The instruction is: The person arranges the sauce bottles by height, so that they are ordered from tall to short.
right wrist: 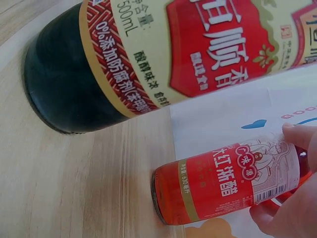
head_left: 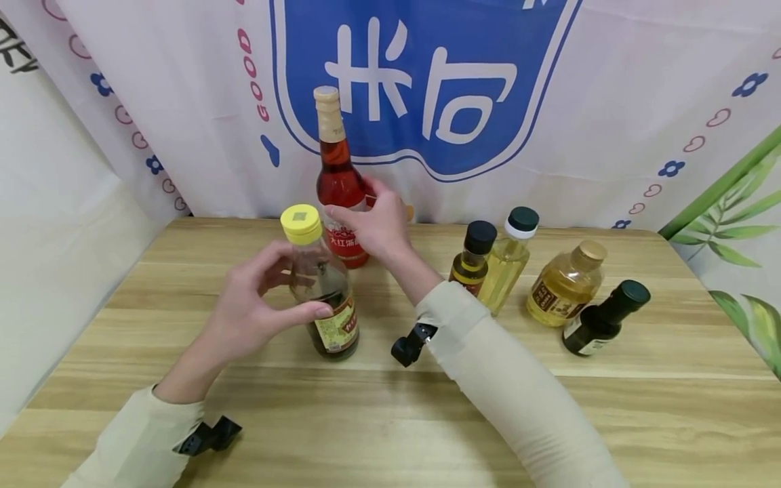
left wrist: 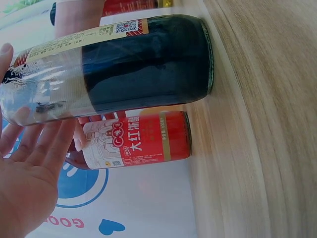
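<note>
A dark vinegar bottle (head_left: pixel 332 339) with a yellow cap stands upright near the middle-left of the table, its upper part clear glass. My left hand (head_left: pixel 247 305) holds it from the left, thumb across the front by the label and fingers behind. Further back, a taller red vinegar bottle (head_left: pixel 338 184) with a pale cap stands close to the cloth. Around its middle, my right hand (head_left: pixel 386 224) grips it from the right, thumb in front. The right wrist view shows the red bottle's label (right wrist: pixel 233 173) between thumb and fingers, with the dark bottle (right wrist: pixel 64 74) nearer the camera.
Right of my right forearm stand a black-capped bottle (head_left: pixel 472 268), a tall oil bottle (head_left: pixel 505 271) with a dark green cap, a rounded oil bottle (head_left: pixel 564 291) and a small dark bottle (head_left: pixel 601 325). A printed cloth (head_left: pixel 201 156) hangs behind the wooden table (head_left: pixel 342 427).
</note>
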{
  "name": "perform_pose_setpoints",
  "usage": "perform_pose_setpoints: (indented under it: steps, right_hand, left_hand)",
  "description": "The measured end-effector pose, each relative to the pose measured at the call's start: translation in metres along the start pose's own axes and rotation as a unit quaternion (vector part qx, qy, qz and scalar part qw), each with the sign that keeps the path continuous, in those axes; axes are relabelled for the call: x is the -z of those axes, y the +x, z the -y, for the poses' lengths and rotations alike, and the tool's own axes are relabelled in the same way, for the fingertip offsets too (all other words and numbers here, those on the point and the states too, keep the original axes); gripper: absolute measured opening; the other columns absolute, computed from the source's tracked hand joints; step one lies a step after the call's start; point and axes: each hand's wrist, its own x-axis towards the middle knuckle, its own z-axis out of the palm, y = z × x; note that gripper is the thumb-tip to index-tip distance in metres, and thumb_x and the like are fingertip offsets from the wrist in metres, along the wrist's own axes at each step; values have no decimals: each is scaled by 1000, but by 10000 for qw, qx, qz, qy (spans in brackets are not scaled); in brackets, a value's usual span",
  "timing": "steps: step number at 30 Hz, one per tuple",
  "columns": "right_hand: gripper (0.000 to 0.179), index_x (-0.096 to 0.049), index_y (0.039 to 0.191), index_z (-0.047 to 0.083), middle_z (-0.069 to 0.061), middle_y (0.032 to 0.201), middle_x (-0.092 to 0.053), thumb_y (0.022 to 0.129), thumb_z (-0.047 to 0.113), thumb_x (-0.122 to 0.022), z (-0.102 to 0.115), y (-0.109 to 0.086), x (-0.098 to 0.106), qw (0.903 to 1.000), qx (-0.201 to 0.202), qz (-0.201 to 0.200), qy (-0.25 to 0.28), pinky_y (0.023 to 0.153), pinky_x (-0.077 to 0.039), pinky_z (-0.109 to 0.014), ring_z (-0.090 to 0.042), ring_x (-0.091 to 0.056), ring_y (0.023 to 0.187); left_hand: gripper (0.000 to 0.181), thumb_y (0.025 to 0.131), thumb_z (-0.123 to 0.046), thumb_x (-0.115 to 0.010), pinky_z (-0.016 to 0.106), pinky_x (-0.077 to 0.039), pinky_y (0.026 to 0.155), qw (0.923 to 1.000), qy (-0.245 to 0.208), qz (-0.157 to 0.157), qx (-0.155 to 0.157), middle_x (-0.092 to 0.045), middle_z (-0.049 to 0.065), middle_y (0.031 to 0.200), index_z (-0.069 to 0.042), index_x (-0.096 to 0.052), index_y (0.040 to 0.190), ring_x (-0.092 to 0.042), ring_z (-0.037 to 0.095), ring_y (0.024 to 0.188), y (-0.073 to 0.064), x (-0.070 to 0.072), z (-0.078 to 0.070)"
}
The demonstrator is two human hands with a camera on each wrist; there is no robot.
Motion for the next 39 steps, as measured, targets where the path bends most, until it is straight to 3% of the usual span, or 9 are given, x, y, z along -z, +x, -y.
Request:
perform_pose_setpoints:
  steps: [11, 18, 28, 34, 39]
  right_hand:
    - [67, -53, 154, 17, -4, 154, -60, 95, 28, -82, 20, -14, 11, 9997, -67, -246, -68, 116, -52, -47, -27, -57, 143]
    - [66, -54, 154, 12, -6, 156, -58, 95, 24, -81, 45, -31, 33, 9990, 278, -295, 170, 117, -52, -40, -23, -57, 143]
    - [66, -57, 152, 17, 2, 150, -65, 93, 32, -83, 70, -56, 81, 9976, 544, -414, -114, 115, -53, -35, -15, -60, 138]
    - [67, -56, 152, 17, 1, 149, -65, 93, 33, -84, 72, -68, 120, 9975, 486, -318, -399, 120, -48, -35, -14, -59, 138]
    - [66, -56, 151, 16, 0, 149, -65, 93, 33, -83, 67, -80, 152, 9956, 581, -509, -530, 125, -41, -35, -15, -58, 140]
  left_hand:
    - [66, 74, 4, -93, 19, -63, 86, 10000, 31, -7, 13, -72, 0, 114, -6, -64, 132, -69, 7, 98, 0, -1, 1]
    - [65, 73, 5, -93, 19, -63, 85, 10000, 17, -41, 10, -71, -3, 113, -5, -64, 131, -70, 7, 96, 0, -1, 0]
    - [64, 74, 5, -92, 18, -62, 85, 10000, -1, -9, 52, -70, -5, 112, -5, -64, 130, -69, 8, 97, 0, 0, -1]
    - [63, 74, 5, -92, 17, -62, 85, 10000, 12, -11, 63, -70, -6, 112, -3, -64, 129, -69, 7, 97, 0, 0, -1]
    - [64, 74, 5, -92, 17, -62, 86, 10000, 11, -18, 41, -70, -7, 114, -4, -64, 130, -69, 7, 98, 0, 0, -1]
